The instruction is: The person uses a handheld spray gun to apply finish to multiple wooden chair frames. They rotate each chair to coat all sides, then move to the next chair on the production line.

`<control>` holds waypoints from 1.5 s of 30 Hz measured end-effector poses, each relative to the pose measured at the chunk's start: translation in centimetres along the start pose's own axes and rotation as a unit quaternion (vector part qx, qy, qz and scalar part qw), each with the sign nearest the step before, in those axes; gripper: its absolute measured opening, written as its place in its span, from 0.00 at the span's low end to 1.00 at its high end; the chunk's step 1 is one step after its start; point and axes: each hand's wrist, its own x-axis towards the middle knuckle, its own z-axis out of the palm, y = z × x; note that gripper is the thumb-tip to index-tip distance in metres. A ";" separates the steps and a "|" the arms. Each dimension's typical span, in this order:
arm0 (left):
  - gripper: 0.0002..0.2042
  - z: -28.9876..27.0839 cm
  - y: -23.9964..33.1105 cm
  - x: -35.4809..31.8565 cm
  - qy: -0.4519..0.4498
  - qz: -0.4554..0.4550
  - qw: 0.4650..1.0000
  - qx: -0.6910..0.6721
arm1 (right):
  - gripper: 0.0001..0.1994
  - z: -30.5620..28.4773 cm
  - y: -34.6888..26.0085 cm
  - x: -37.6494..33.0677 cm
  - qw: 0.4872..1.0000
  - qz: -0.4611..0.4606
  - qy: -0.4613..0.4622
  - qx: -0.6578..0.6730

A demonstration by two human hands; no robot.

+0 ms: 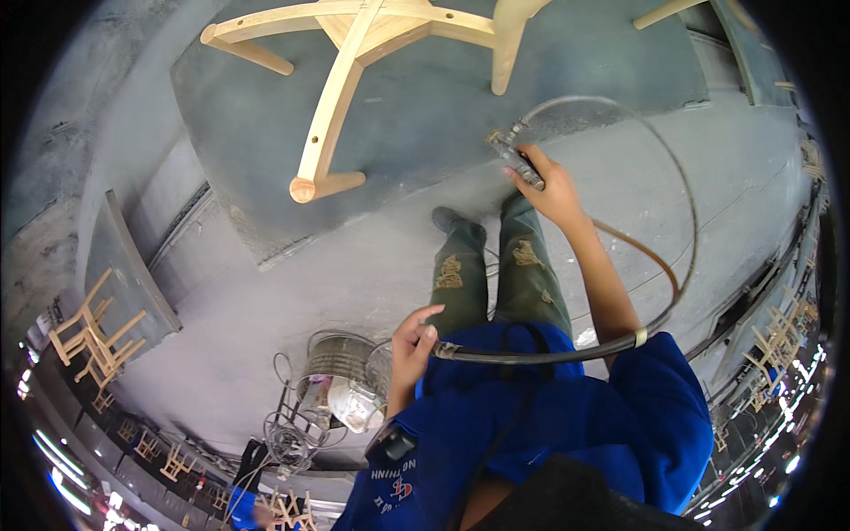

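Note:
My right hand [551, 190] is wrapped round the handle of a metal spray gun [513, 159], held out in front of me. A thin hose [686, 190] loops from the gun's head out to the right, and a brownish hose [639, 245] runs near my right forearm. Both come together into a dark hose bundle [531, 357] that crosses in front of my waist. My left hand [413, 343] is closed on the left end of this bundle, its index finger pointing out. Beyond the gun, apart from it, a bare wooden chair frame [336, 106] stands with its legs splayed.
Under the chair frame lies a dark grey board [425, 133]. By my left side stands a metal bucket [341, 358] with a white bag [357, 403] and tangled hoses [290, 442]. More wooden chair frames are at the left [93, 336] and right [777, 341].

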 end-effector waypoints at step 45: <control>0.13 2.7 -5.5 9.3 0.358 0.021 0.923 0.139 | 0.24 -18.0 -0.9 -10.7 0.935 0.176 -0.102 0.289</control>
